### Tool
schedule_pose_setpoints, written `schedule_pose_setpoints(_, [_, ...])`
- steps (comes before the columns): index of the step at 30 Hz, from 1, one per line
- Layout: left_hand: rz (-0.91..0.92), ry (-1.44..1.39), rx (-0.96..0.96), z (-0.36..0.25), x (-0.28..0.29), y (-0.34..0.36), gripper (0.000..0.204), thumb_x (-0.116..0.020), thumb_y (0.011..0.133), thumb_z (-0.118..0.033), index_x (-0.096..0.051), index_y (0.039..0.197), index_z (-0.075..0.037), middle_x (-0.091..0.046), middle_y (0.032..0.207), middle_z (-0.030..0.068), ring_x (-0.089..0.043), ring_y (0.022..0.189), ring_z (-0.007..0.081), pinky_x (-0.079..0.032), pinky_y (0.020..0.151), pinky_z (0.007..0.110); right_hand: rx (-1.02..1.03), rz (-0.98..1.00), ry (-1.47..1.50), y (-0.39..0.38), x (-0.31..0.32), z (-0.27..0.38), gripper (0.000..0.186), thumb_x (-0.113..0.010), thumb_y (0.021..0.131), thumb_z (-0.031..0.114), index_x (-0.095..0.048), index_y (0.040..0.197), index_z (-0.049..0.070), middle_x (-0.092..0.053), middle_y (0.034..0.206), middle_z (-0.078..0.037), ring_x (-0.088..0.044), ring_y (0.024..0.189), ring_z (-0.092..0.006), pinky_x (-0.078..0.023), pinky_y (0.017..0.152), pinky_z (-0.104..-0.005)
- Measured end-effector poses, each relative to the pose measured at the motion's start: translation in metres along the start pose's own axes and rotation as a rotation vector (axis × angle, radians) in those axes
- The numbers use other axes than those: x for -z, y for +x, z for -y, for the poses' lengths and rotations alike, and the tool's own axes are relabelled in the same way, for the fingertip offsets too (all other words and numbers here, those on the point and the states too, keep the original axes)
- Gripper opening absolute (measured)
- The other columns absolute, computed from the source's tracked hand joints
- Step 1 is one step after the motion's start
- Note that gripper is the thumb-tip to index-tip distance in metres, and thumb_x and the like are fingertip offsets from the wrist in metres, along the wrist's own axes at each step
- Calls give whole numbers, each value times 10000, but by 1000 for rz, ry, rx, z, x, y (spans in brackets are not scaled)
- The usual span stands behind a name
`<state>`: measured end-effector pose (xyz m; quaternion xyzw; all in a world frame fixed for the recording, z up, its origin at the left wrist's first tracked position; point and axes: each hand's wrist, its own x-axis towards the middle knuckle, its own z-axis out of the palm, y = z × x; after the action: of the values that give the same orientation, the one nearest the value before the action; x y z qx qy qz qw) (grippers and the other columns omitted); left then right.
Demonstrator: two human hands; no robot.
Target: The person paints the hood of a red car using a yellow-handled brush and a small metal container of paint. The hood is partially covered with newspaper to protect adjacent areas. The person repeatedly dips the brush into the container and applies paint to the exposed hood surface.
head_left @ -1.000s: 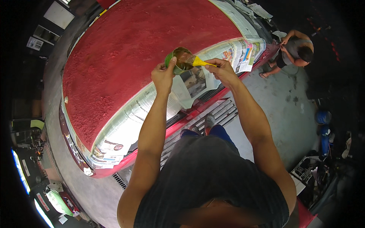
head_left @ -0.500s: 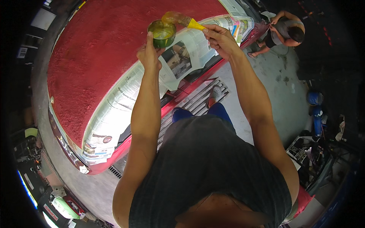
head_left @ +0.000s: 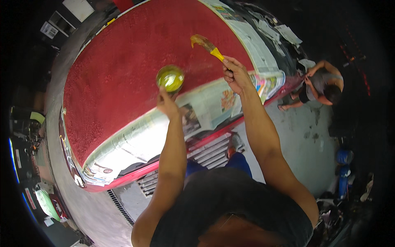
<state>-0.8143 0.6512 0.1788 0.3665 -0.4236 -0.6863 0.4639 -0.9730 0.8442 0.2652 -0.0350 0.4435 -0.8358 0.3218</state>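
My left hand point(head_left: 168, 103) is closed around a small round cup point(head_left: 170, 79) holding yellowish-green liquid. In my right hand point(head_left: 236, 75) is a paintbrush point(head_left: 217, 53), gripped by its yellow handle. Its bristles are wet with amber liquid and hang in a curved tip to the left, apart from the cup. Both hands are over the rough red roof point(head_left: 123, 78) of a car. Newspaper sheets point(head_left: 133, 142) cover the car's side along the roof's near edge. Whether the bristles touch the roof I cannot tell.
A slatted metal platform point(head_left: 210, 153) is under my feet beside the car. At the right, another person point(head_left: 325, 82) crouches by the car's end with both hands on it. Blue containers point(head_left: 344, 157) stand on the floor further right.
My right hand has lifted the brush away from the cup, out over the roof. The cup and left hand now sit lower in the view, which has shifted too.
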Motion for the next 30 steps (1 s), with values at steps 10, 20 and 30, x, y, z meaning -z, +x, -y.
schedule_pose_setpoints(10, [-452, 108, -383, 48, -5, 8, 518, -576, 946, -433, -585, 1017, 80, -619, 918, 154, -639, 830, 244, -602, 698, 415, 50, -44, -432, 206, 95, 114, 235, -678, 907, 148, -654, 1130, 79, -543, 774, 39, -388, 548, -11, -272, 459, -168])
schedule_pose_setpoints(20, [-563, 118, -503, 65, 7, 14, 502, -563, 931, -477, -580, 932, 25, -600, 935, 122, -583, 858, 186, -482, 759, 342, 375, -61, -1098, 401, 147, 144, 268, -732, 858, 214, -712, 1094, 89, -622, 800, 35, -489, 627, -54, -371, 534, -225])
schedule_pose_setpoints(30, [-518, 87, -508, 74, 31, 20, 576, -555, 934, -458, -548, 1187, 60, -574, 1190, 187, -601, 1059, 280, -510, 905, 421, 655, -179, -1722, 475, 160, 127, 300, -725, 830, 228, -715, 1112, 125, -708, 1027, -157, -675, 960, -304, -502, 841, -383])
